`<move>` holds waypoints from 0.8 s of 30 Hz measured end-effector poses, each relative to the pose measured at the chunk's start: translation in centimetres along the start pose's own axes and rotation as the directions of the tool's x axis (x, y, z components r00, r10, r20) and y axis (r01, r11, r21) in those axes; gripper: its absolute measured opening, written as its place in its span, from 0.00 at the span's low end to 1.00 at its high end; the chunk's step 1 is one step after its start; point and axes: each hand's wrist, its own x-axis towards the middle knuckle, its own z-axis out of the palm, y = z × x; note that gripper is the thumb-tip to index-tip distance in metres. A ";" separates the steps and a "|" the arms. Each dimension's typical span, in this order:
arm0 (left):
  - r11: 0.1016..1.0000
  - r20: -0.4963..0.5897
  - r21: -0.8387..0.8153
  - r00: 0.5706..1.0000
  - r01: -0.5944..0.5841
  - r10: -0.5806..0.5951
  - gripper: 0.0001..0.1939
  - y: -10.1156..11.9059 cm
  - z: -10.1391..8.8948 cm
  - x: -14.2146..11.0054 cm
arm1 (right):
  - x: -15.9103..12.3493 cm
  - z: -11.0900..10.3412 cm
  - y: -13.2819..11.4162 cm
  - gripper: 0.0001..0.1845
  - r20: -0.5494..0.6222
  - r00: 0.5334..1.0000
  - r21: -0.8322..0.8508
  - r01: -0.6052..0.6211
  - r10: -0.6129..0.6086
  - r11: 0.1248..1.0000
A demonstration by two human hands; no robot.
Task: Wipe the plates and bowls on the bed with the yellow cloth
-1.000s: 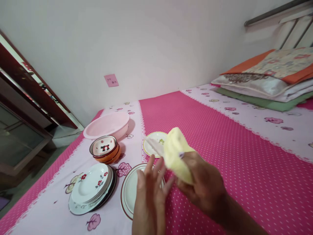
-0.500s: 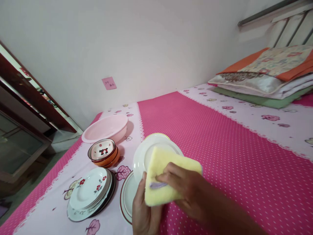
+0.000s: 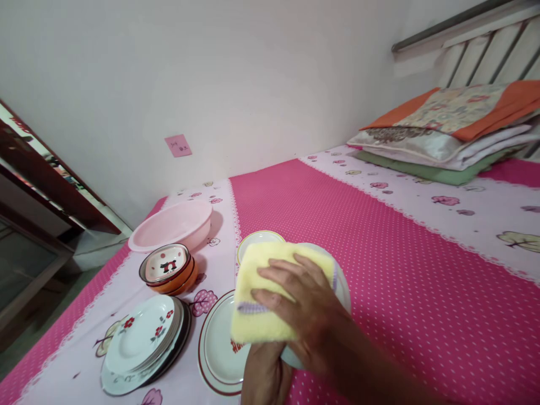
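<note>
My right hand [image 3: 291, 292] presses a folded yellow cloth [image 3: 253, 264] with a lilac edge against a white plate [image 3: 343, 287], its fingers bent slightly apart over the fabric. Most of that plate is hidden by cloth and hand; its right rim shows. Below, my left hand [image 3: 265, 374] grips the plate's near edge, with its fingertips hidden under the cloth. A white plate with a brown rim [image 3: 211, 360] and red lettering lies on the bed just left of my hands. Beyond the cloth lies a yellow-rimmed plate [image 3: 261, 236].
On the left stand a pile of flowered plates [image 3: 139, 337], stacked orange bowls [image 3: 185, 281] and a pink basin [image 3: 172, 225]. Folded bedding [image 3: 442, 132] lies at the far right, by the white headboard [image 3: 498, 50]. A wall [image 3: 253, 84] borders the bed's far side.
My right hand has spread its fingers over the cloth, which now covers more of the plate. The held plate has shifted right, uncovering the yellow-rimmed plate and the red lettering.
</note>
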 end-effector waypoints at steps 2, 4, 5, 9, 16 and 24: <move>0.995 0.004 -0.048 0.996 0.092 -0.092 0.32 0.0 0.5 -0.2 | 0.0 -0.4 1.4 0.20 -0.043 0.998 -0.019 -0.039 0.039 0.999; 0.980 0.007 -0.114 0.987 0.161 -0.161 0.32 0.1 0.6 -0.4 | -0.1 -0.8 2.9 0.22 -0.090 0.994 -0.046 -0.063 0.059 0.997; 0.974 0.013 -0.144 0.985 0.173 -0.173 0.31 0.1 0.4 -0.5 | -0.2 -1.0 3.7 0.22 -0.108 0.992 -0.053 -0.075 0.069 0.996; 0.952 0.082 -0.265 0.987 0.154 -0.137 0.21 0.4 -1.1 0.0 | -0.8 -0.7 5.9 0.25 -0.150 0.972 -0.051 -0.191 0.182 0.980; 0.888 0.256 -0.460 0.954 -0.020 0.154 0.23 2.0 -2.1 1.5 | -1.5 1.4 5.8 0.25 -0.093 0.954 -0.002 -0.287 0.286 0.958; 0.868 -0.101 -0.439 0.973 -0.231 0.208 0.29 3.4 -3.7 2.3 | -1.7 3.4 0.8 0.22 0.076 0.977 -0.070 -0.195 0.200 0.978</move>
